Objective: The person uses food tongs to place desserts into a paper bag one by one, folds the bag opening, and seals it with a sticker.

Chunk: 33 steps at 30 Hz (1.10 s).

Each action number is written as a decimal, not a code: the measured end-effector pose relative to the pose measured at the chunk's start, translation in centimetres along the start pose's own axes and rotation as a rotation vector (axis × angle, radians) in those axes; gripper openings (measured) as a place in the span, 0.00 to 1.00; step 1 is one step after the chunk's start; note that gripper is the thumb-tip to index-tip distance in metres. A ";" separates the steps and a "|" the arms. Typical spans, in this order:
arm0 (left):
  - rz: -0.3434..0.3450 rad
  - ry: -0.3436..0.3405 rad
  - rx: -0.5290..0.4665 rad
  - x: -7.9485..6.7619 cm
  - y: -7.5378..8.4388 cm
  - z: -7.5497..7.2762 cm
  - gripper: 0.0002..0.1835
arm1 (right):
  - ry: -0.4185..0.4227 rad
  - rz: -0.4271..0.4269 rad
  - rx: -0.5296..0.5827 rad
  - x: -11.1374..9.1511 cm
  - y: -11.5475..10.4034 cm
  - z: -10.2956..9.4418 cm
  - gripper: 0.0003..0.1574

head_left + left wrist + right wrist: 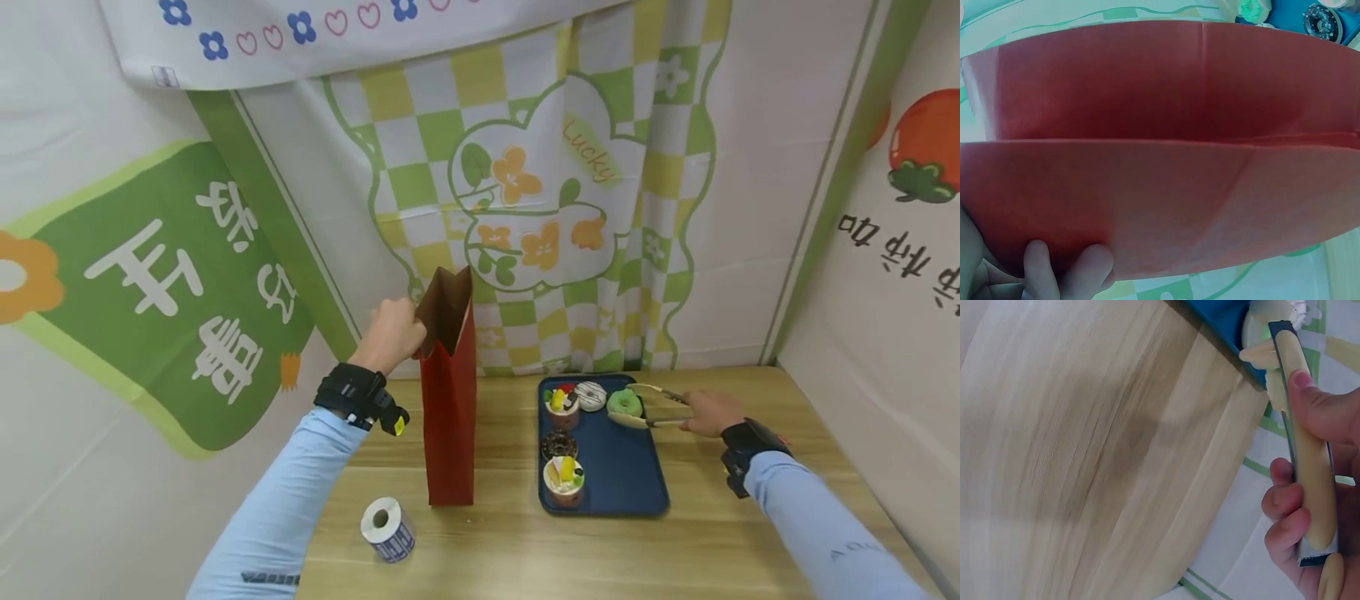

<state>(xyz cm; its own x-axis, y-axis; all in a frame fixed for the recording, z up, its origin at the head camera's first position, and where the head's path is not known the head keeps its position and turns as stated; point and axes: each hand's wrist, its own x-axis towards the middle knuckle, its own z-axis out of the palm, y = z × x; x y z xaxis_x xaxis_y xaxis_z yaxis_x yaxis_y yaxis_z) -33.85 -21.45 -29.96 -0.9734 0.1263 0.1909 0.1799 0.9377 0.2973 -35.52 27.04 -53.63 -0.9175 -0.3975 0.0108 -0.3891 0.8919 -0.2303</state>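
My left hand (396, 333) grips the upper edge of a tall red paper bag (450, 425), which stands upright with its mouth spread. In the left wrist view, fingertips (1038, 265) press the red bag wall (1147, 194). My right hand (714, 412) holds tongs (1314, 469) by the handle, thumb on one arm and fingers curled round the other. The tong tips lie on either side of a green donut (625, 403) at the far right corner of a dark blue tray (618, 475); whether they squeeze it I cannot tell.
On the tray also sit a white striped donut (591, 396), a chocolate donut (559, 447) and two topped dessert cups, one far (562, 410) and one near (564, 483). A label roll (387, 530) stands left of the bag's base. A checkered curtain (510, 325) hangs behind the wooden table (517, 550).
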 end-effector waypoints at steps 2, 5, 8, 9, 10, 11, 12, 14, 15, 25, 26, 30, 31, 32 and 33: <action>0.002 0.008 0.007 0.1 0.0 0.1 0.16 | -0.020 0.009 -0.001 0.1 -0.3 0.2 0.17; 0.022 0.034 0.021 0.2 0.2 0.1 0.15 | -0.042 0.028 0.014 0.1 -0.6 -0.2 0.16; 0.033 0.037 0.018 0.4 0.3 0.1 0.16 | -0.058 0.032 0.057 -0.1 -0.8 -1.2 0.16; 0.030 0.032 0.013 0.4 0.3 0.1 0.16 | -0.064 0.021 0.076 -0.1 -0.9 -1.7 0.15; 0.024 0.026 0.010 0.4 0.3 0.1 0.16 | -0.071 0.013 0.091 -0.1 -1.0 -2.2 0.14; 0.017 0.020 0.003 0.4 0.3 0.1 0.16 | -0.067 -0.001 0.111 -0.2 -1.1 -2.7 0.14; 0.010 0.016 -0.001 0.4 0.3 0.1 0.16 | -0.054 -0.019 0.126 -0.2 -1.2 -3.3 0.14; 0.002 0.012 -0.003 0.3 0.2 0.0 0.16 | -0.029 -0.050 0.141 -0.4 -1.6 -4.6 0.14; -0.003 0.010 -0.006 0.2 0.2 0.0 0.16 | -0.014 -0.058 0.135 -0.5 -1.8 -5.4 0.16; -0.001 0.011 -0.023 0.0 0.0 0.0 0.16 | 0.090 -0.116 0.128 -1.2 -5.6 -14.2 0.28; 0.002 0.014 -0.025 0.0 0.0 0.0 0.16 | 0.099 -0.131 0.139 -1.1 -6.2 -15.1 0.29; 0.002 0.017 -0.027 0.0 0.0 0.0 0.17 | 0.124 -0.180 0.170 -0.2 -9.4 -18.7 0.31; 0.001 0.015 -0.025 0.0 0.0 0.0 0.17 | 0.121 -0.187 0.167 0.1 -10.3 -19.6 0.35; -0.001 0.015 -0.023 0.0 0.0 0.0 0.16 | 0.123 -0.196 0.161 0.5 -11.2 -20.4 0.37; -0.004 0.012 -0.024 0.0 0.0 0.0 0.16 | 0.126 -0.204 0.157 0.8 -12.0 -21.1 0.37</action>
<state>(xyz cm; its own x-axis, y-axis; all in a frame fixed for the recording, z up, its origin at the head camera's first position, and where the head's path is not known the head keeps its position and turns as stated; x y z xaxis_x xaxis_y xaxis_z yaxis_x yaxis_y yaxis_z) -33.80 -21.43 -29.94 -0.9726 0.1183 0.2003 0.1791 0.9302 0.3203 -33.32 20.53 -30.31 -0.8285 -0.5263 0.1912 -0.5581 0.7483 -0.3585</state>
